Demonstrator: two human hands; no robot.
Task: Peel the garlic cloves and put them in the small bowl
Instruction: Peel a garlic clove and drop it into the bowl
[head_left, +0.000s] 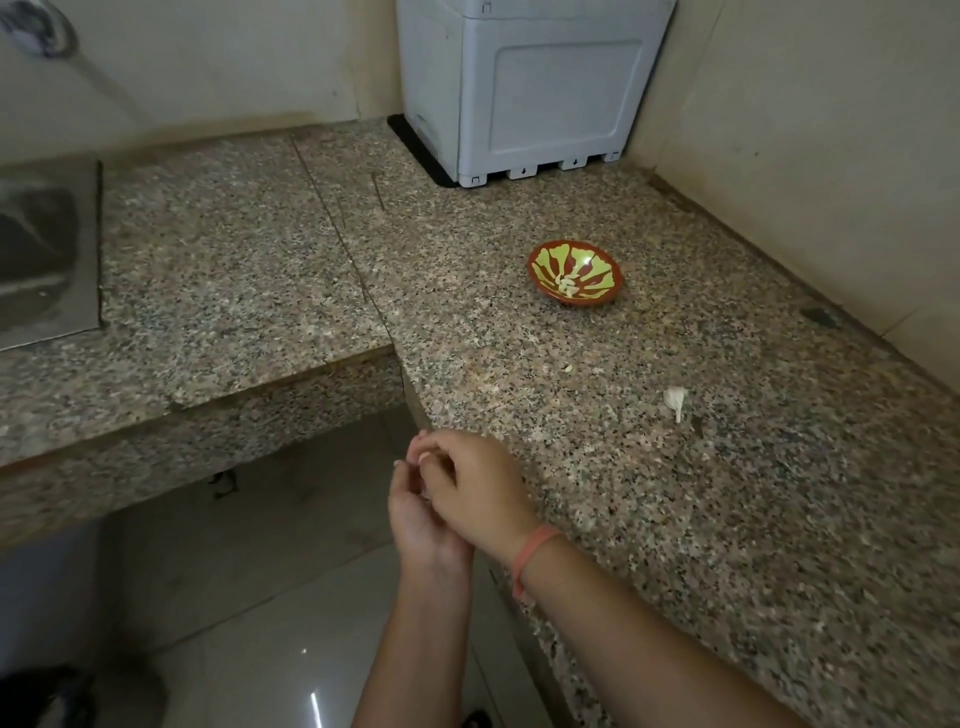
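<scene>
Head view: right hand (470, 491) overlaps left hand (415, 519), fingers curled together; grip state cannot be told.

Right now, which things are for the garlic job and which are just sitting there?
For the job: small bowl, peeled cloves inside it, white garlic piece on the counter, left hand and right hand held together.
Just there: grey plastic box, sink.

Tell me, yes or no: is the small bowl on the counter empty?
No, a few peeled garlic cloves lie at the bottom of the bowl.
</scene>
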